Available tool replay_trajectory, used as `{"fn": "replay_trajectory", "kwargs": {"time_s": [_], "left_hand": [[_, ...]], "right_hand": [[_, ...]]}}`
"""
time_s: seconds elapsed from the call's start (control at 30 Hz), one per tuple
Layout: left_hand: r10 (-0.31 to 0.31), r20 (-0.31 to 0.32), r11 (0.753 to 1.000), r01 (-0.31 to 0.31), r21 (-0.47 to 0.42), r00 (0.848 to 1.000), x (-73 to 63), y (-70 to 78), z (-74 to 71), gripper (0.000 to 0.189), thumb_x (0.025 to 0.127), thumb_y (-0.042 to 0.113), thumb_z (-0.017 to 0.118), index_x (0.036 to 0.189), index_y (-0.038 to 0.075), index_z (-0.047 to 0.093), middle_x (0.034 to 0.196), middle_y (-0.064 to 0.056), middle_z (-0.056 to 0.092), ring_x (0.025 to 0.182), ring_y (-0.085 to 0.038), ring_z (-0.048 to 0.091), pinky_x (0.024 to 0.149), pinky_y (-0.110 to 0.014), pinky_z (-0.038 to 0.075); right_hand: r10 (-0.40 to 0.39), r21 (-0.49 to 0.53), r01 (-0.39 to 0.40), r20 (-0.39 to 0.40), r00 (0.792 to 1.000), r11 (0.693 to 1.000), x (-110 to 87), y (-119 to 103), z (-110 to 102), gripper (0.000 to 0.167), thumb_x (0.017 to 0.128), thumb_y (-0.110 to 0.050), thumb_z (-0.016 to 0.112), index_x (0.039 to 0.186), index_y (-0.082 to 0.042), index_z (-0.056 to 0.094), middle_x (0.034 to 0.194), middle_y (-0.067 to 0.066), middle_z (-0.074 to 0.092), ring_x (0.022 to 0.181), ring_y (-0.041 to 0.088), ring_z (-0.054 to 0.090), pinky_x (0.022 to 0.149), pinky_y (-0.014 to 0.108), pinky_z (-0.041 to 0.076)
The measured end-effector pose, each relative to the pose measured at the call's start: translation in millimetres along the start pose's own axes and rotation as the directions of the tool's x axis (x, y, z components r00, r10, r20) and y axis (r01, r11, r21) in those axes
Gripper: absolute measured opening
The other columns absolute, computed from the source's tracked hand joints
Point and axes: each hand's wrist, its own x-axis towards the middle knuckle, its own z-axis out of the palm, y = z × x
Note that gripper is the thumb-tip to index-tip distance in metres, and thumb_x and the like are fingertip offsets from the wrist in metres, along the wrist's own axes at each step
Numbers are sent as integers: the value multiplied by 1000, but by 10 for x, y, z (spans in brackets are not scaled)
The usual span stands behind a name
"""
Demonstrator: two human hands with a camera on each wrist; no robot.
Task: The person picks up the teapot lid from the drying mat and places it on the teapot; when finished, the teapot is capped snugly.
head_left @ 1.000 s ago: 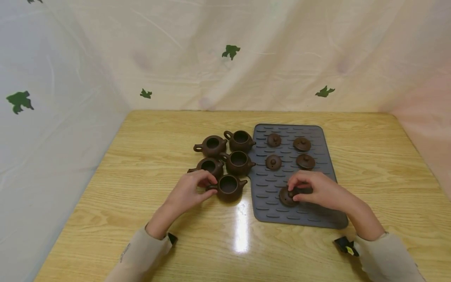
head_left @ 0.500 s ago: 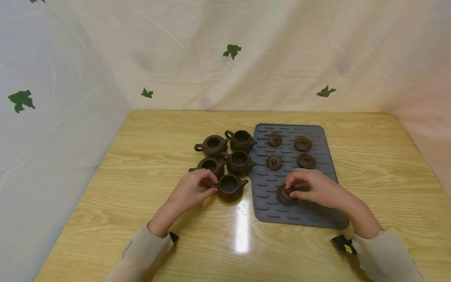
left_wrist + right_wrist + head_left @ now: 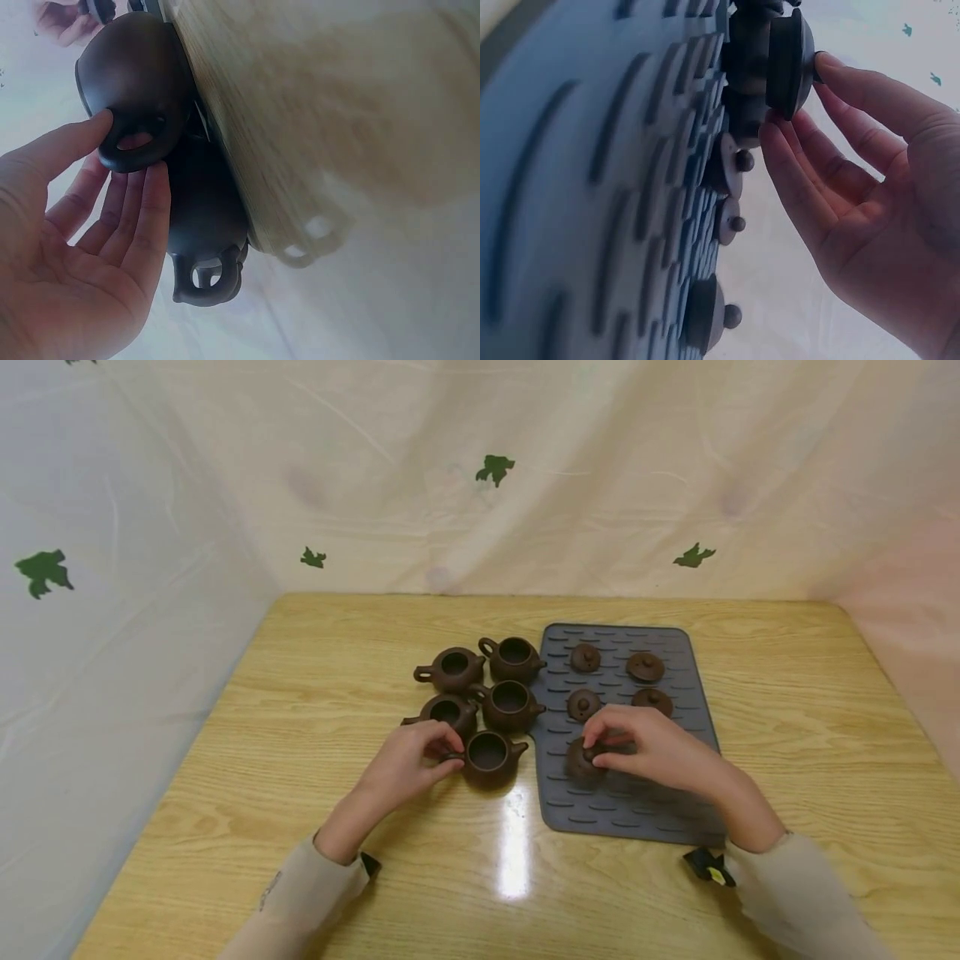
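My left hand pinches the handle of a dark brown, lidless teapot, the nearest of a group. In the left wrist view, thumb and fingers meet around the handle of this teapot, which is upright with its spout toward the right side of the table. With finger and thumb at its knob, my right hand holds a brown teapot lid over the grey mat. The right wrist view shows the held lid raised clear of the mat, its flange facing down.
Several other open teapots crowd together behind the held one, along the mat's left edge. Several more lids lie knob-up on the far half of the mat. The wooden table ends at a pale curtain behind and at the sides.
My right hand has lifted the lid off the mat and carried it left, toward the teapot. The left hand and its teapot have stayed in place.
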Motion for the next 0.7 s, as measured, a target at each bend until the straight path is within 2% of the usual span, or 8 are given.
{"fn": "replay_trajectory", "kwargs": {"time_s": [0.27, 0.7], "left_hand": [[-18, 8, 1000, 18, -9, 1000, 0, -1, -6, 12, 85, 13, 79, 92, 13, 69, 93, -1, 71, 85, -12, 69, 77, -25, 58], [-1, 6, 1000, 1, -9, 1000, 1, -13, 2, 12, 85, 13, 79, 92, 13, 69, 93, -1, 72, 85, -12, 69, 76, -23, 58]], "right_hand": [[-36, 4, 36, 6, 999, 999, 142, -114, 28, 20, 88, -13, 76, 105, -18, 66, 106, -4, 66, 101, 15, 66, 89, 34, 59], [-65, 17, 64, 42, 997, 998, 347, -258, 91, 21, 89, -16, 75, 107, -18, 66, 106, -4, 65, 102, 13, 65, 91, 33, 58]]}}
